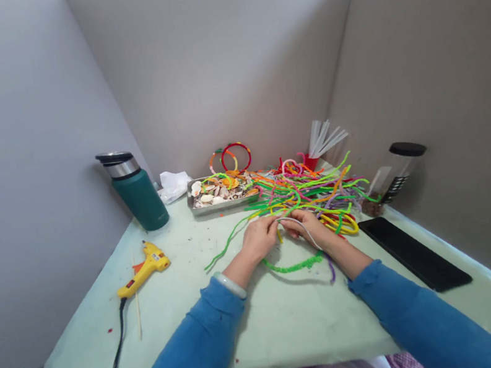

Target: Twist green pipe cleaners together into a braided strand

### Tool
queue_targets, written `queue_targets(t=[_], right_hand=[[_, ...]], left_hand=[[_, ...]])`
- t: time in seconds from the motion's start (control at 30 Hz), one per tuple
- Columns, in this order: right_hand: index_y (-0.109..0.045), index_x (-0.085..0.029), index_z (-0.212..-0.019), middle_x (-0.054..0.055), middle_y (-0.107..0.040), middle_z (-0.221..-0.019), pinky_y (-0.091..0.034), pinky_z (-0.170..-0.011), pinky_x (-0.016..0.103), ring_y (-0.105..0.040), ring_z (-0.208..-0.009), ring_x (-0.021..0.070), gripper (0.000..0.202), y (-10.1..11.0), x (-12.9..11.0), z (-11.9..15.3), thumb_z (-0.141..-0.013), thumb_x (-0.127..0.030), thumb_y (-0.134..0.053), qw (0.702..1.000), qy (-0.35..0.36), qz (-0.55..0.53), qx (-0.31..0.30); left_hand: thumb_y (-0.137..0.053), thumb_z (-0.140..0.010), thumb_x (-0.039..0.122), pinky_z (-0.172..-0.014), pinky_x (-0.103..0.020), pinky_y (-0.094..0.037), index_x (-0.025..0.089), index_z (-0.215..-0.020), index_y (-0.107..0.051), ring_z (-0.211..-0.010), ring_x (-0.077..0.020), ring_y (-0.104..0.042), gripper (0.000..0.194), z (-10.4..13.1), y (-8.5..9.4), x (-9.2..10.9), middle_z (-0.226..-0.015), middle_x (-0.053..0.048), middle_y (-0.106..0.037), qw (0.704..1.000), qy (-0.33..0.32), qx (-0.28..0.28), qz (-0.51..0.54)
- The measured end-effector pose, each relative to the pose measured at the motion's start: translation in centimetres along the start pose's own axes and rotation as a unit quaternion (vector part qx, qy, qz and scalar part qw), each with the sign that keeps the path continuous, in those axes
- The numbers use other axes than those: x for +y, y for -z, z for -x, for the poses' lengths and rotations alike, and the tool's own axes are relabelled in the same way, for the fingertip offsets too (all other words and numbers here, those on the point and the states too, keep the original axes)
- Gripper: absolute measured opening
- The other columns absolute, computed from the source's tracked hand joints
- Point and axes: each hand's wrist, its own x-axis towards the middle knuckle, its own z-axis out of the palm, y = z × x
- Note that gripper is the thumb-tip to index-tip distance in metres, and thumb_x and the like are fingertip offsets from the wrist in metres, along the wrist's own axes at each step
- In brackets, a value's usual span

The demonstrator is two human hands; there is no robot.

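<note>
In the middle of the table, a thin hoop [294, 266] is held between my two hands, its near side wrapped in fuzzy green pipe cleaner. A bare whitish stretch of it curves past my right fingers. My left hand [259, 238] is closed on the hoop's far side, thumb and fingers pinched. Close beside it, my right hand [307, 228] is also closed in a pinch there; the fingertips are partly hidden. A purple pipe cleaner end [332, 271] hangs below my right wrist. Beyond both hands lies a heap of coloured pipe cleaners [307, 189], one green strand reaching left.
A metal tray [225, 205] of shells stands at the back, with finished rings [237, 157] behind it. On the left are a green bottle [140, 198] and a corded yellow glue gun [147, 269]. A black phone-like slab [412, 251] and clear jar [397, 174] lie right.
</note>
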Motion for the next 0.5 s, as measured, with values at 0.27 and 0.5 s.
queue_targets(t=[0.27, 0.5], right_hand=[[-0.054, -0.015, -0.071, -0.006, -0.044, -0.052, -0.029, -0.042, 0.021, -0.038, -0.043, 0.0058, 0.034, -0.01, 0.01, 0.01, -0.066, -0.046, -0.065, 1.000, -0.002, -0.005, 0.003], [-0.054, -0.015, -0.070, -0.006, -0.043, -0.050, -0.029, -0.041, 0.021, -0.038, -0.042, 0.0060, 0.036, -0.17, -0.53, 0.13, -0.065, -0.048, -0.065, 1.000, -0.007, 0.005, 0.005]], left_hand=[[-0.040, -0.083, 0.027, -0.083, -0.029, -0.045, 0.021, -0.109, -0.060, -0.092, -0.0171, -0.058, 0.034, -0.02, 0.00, -0.02, -0.102, -0.005, -0.065, 1.000, 0.002, -0.005, -0.023], [-0.041, -0.082, 0.028, -0.082, -0.029, -0.045, 0.022, -0.110, -0.060, -0.091, -0.0171, -0.057, 0.034, 0.04, -0.03, 0.10, -0.101, -0.006, -0.065, 0.999, 0.010, 0.001, -0.040]])
